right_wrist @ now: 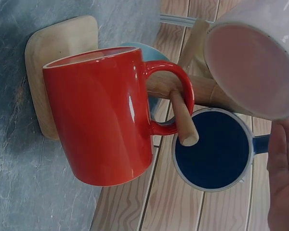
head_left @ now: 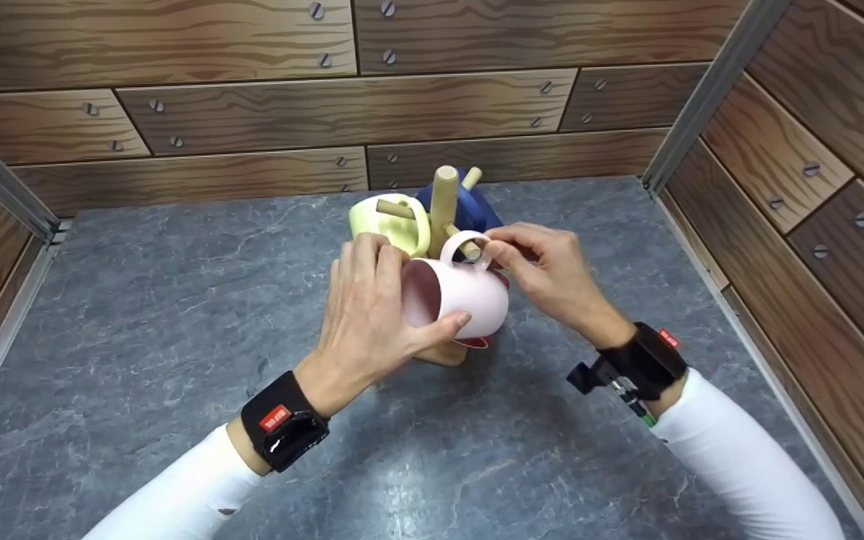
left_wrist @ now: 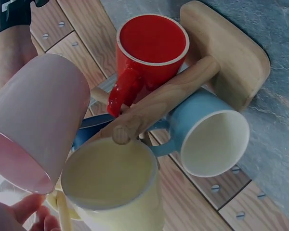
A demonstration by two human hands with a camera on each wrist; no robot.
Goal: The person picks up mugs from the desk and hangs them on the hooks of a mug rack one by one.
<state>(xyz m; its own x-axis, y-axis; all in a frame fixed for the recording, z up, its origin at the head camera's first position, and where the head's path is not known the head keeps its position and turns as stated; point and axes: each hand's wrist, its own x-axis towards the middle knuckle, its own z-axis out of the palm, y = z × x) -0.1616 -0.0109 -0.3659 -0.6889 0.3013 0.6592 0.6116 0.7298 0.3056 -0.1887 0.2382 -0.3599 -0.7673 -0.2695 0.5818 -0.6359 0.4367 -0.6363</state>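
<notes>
A pale pink mug (head_left: 481, 300) lies tilted on its side between my hands, its mouth to the left in the head view. My left hand (head_left: 361, 307) grips its body, thumb along the near side and fingers by the rim. My right hand (head_left: 552, 274) pinches the handle between thumb and fingers. In the head view, the tip of a peg (head_left: 468, 247) on the wooden mug tree (head_left: 445, 195) shows inside the handle's loop. Just below the pink mug, a red mug (right_wrist: 98, 120) hangs by its handle from another peg.
A pale yellow mug (head_left: 366, 217) hangs at the tree's left, close to my left fingers. Behind the post is a dark blue mug (head_left: 477, 206). Lower down hangs a light blue mug (left_wrist: 212, 134). The tree's wooden base (left_wrist: 231, 48) stands on a grey table (head_left: 177, 337) inside wood-patterned walls (head_left: 342, 112).
</notes>
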